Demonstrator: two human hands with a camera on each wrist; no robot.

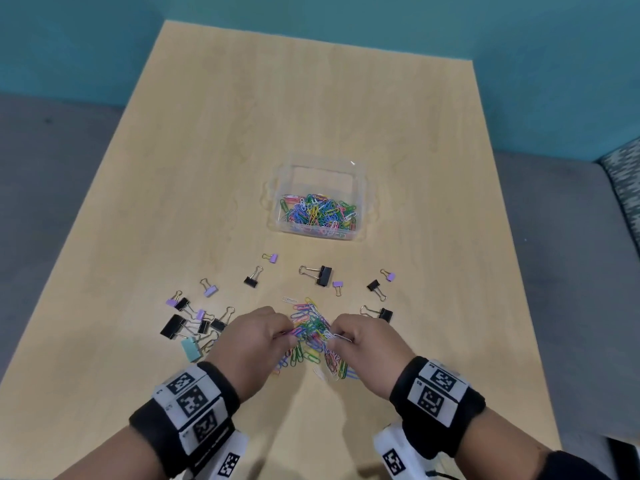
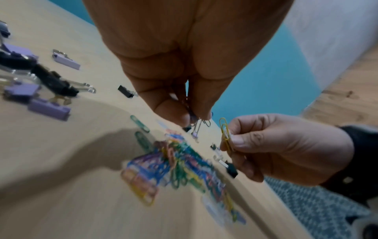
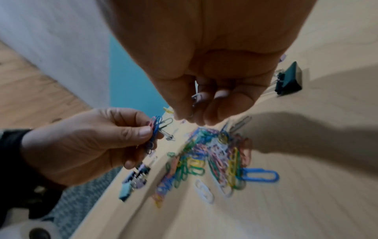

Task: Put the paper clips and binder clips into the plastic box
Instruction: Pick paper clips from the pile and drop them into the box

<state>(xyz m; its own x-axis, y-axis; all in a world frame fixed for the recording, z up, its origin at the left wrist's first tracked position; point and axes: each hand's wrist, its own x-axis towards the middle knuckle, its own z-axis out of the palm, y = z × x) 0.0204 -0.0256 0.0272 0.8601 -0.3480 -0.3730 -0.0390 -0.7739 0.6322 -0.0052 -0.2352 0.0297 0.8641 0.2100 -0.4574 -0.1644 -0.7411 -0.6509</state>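
Both hands sit over the loose pile of paper clips (image 1: 313,332) near the front edge of the table (image 1: 214,161), roughly midway between its left and right edges. Left hand (image 1: 258,336): thumb and fingers pressed together, pinching a small bunch of clips, blue, pink and silver in the right wrist view (image 3: 156,129). Right hand (image 1: 362,337): also pinching clips, a yellow one standing up between thumb and forefinger (image 2: 226,134). Both wrist views are blurred, so a clip count is not possible. Plastic box (image 1: 360,188): clear, open-topped, at about the centre of the table, beyond the pile; a layer of coloured clips lies in its nearer half. Binder clips on the table between pile and box: a cluster of black, purple and one teal (image 1: 192,322) toward the left edge, others scattered singly, including a larger black one (image 1: 320,274). Black wristbands with square printed markers on both wrists.
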